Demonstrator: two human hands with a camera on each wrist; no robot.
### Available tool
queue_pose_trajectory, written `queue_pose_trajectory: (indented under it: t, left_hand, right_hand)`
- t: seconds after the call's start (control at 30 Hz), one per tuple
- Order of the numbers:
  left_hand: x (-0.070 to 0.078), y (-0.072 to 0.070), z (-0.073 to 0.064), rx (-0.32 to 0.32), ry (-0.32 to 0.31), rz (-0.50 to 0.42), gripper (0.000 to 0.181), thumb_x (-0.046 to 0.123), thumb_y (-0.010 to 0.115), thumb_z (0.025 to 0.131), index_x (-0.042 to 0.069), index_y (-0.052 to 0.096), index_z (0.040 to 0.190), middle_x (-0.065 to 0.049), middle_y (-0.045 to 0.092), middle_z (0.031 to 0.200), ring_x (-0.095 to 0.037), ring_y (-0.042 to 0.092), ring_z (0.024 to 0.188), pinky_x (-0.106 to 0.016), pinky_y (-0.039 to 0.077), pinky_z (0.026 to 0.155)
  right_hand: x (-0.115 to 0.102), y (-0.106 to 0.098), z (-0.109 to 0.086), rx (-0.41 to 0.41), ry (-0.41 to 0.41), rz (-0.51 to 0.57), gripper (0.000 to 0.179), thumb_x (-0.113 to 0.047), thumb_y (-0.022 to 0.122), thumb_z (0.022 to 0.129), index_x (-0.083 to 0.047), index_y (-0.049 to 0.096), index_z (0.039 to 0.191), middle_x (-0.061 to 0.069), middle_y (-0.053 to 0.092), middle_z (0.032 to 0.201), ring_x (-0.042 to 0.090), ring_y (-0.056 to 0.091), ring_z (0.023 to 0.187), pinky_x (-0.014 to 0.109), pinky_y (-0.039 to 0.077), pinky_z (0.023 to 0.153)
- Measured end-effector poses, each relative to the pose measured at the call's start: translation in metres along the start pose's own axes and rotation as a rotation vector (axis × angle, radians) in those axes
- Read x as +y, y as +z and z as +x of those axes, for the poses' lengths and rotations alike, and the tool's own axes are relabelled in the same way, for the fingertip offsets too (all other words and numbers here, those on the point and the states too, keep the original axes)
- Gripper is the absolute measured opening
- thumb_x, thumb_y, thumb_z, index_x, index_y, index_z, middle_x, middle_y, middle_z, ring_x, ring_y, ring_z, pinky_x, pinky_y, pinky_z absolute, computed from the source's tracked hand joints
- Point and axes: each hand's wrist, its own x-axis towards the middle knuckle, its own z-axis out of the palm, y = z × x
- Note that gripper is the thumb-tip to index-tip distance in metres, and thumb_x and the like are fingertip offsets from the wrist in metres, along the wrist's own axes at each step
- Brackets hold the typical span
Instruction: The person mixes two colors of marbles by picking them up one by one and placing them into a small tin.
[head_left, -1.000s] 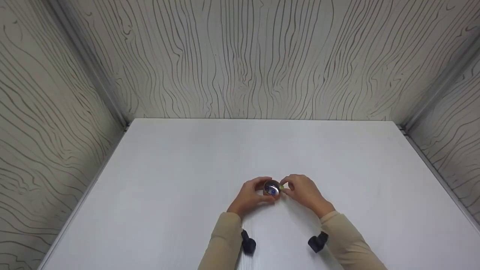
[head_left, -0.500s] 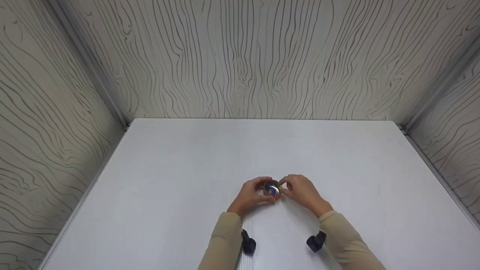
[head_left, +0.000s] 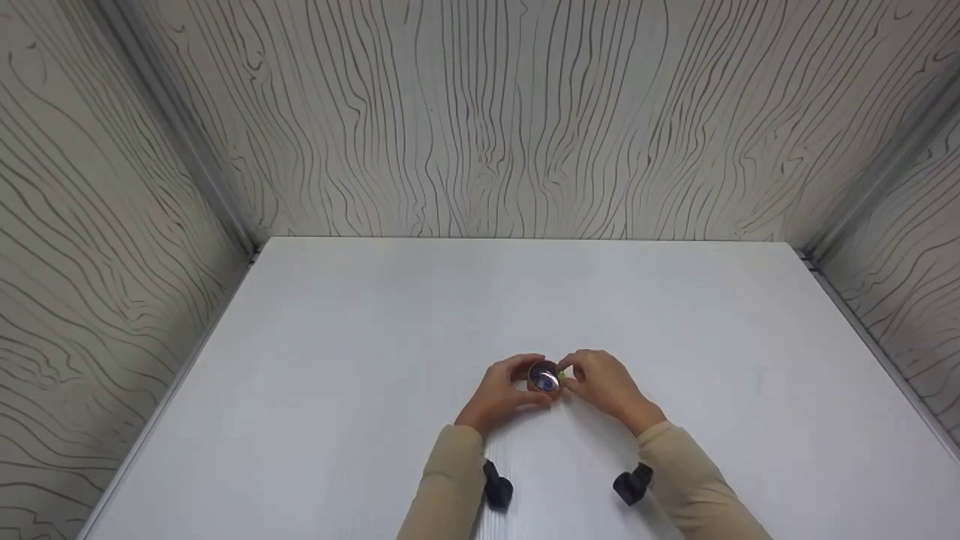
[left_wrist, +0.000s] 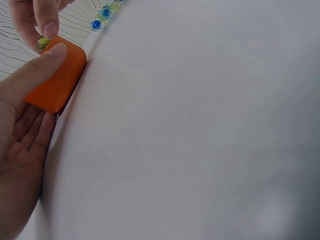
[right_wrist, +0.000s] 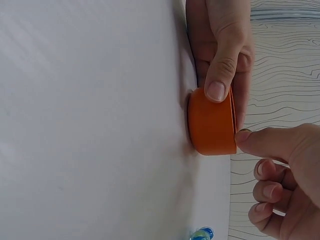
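Note:
A small orange bowl (head_left: 544,376) with a shiny metallic inside stands on the white table, and bluish glints show in it. My left hand (head_left: 499,390) grips it from the left, thumb on the near side and fingers round the far side; the left wrist view shows this thumb over the orange wall (left_wrist: 70,82). Right at the bowl's right rim, my right hand (head_left: 607,382) pinches a small yellow-green piece (left_wrist: 43,43) between thumb and index finger. Most of that piece is hidden, so I cannot tell its kind. The right hand's other fingers (right_wrist: 267,192) are curled.
Several blue and green glass marbles (left_wrist: 102,15) lie beyond the bowl in the left wrist view, and the right wrist view catches marbles (right_wrist: 202,234) at its lower edge. A wood-patterned wall (head_left: 480,120) rises behind the table. Black wrist mounts (head_left: 498,489) jut from both sleeves.
My right hand has shifted slightly left, bringing the yellow-green piece closer against the bowl's rim. The left hand and the bowl stay in place.

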Motion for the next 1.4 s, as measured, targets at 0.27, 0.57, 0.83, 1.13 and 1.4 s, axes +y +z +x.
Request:
queue_pose_trajectory:
  t: [0.27, 0.57, 0.83, 1.13, 1.4]
  left_hand:
    - [0.0012, 0.0005, 0.0003, 0.003, 0.005, 0.030, 0.063, 0.013, 0.083, 0.073, 0.008, 0.058, 0.131, -0.010, 0.065, 0.129, -0.024, 0.064, 0.118, -0.035, 0.047, 0.107]
    - [-0.0004, 0.0000, 0.0011, -0.002, 0.005, 0.046, 0.064, 0.014, 0.083, 0.073, 0.007, 0.058, 0.131, -0.010, 0.065, 0.128, -0.024, 0.064, 0.119, -0.037, 0.047, 0.108]
    - [-0.0014, -0.0006, 0.0011, -0.004, 0.011, 0.054, 0.064, 0.014, 0.084, 0.072, 0.009, 0.058, 0.130, -0.008, 0.066, 0.128, -0.022, 0.065, 0.117, -0.034, 0.048, 0.106]
    - [-0.0016, -0.0011, 0.0010, -0.006, -0.001, 0.031, 0.062, 0.015, 0.083, 0.073, 0.011, 0.059, 0.129, -0.006, 0.066, 0.128, -0.022, 0.064, 0.118, -0.036, 0.047, 0.107]
    - [-0.0015, -0.0002, 0.0014, -0.007, 0.000, 0.027, 0.061, 0.012, 0.083, 0.073, 0.010, 0.059, 0.129, -0.008, 0.066, 0.127, -0.024, 0.064, 0.118, -0.037, 0.047, 0.107]
  right_hand:
    - [0.0013, 0.0007, -0.0012, 0.003, 0.005, -0.001, 0.018, -0.006, 0.073, 0.081, -0.004, 0.073, 0.098, -0.001, 0.049, 0.064, 0.007, 0.037, 0.061, 0.019, 0.029, 0.056]
    - [0.0018, 0.0008, -0.0012, -0.001, 0.012, -0.004, 0.015, -0.008, 0.073, 0.081, -0.005, 0.074, 0.095, -0.002, 0.048, 0.063, 0.007, 0.037, 0.060, 0.019, 0.028, 0.055]
    - [0.0028, -0.0011, -0.0031, 0.003, 0.008, -0.004, 0.014, -0.008, 0.073, 0.081, -0.006, 0.073, 0.095, -0.003, 0.048, 0.063, 0.007, 0.037, 0.061, 0.019, 0.029, 0.056]
    - [0.0070, -0.0030, -0.0057, 0.019, -0.009, -0.002, 0.013, -0.009, 0.073, 0.081, -0.006, 0.073, 0.094, -0.002, 0.050, 0.064, 0.006, 0.037, 0.060, 0.018, 0.031, 0.056]
    - [0.0088, -0.0050, -0.0079, 0.004, 0.016, 0.008, 0.012, -0.008, 0.072, 0.082, -0.005, 0.074, 0.094, -0.002, 0.050, 0.064, 0.006, 0.038, 0.061, 0.019, 0.031, 0.056]
